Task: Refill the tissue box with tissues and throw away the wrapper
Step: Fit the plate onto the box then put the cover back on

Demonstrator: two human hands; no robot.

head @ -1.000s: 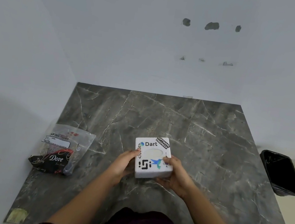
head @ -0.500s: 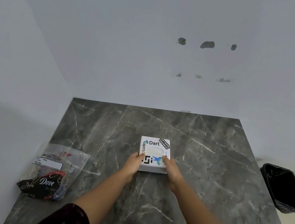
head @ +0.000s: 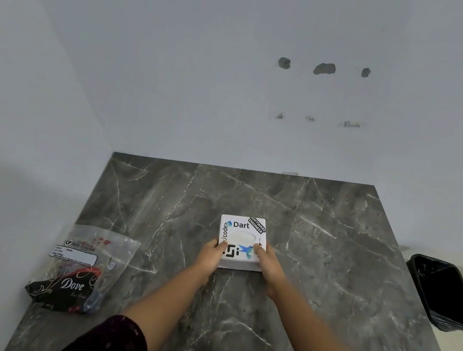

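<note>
A white square tissue box (head: pixel 241 237) with stickers and an oval top opening rests flat on the grey marble table (head: pixel 318 247). My left hand (head: pixel 211 254) grips its left near side, thumb on the lid. My right hand (head: pixel 267 262) grips its right near side the same way. A clear plastic wrapper (head: pixel 83 266) with black Dove print lies at the table's left edge, well left of my hands. Whether tissues are inside the box or the wrapper, I cannot tell.
A black lined bin (head: pixel 445 294) stands on the floor just past the table's right edge. White walls close off the left and the back of the table. Dark sleeves show at the bottom of the view.
The box went from tilted and raised near my body to lying flat further out on the table. Both hands stayed on it and my arms stretched forward.
</note>
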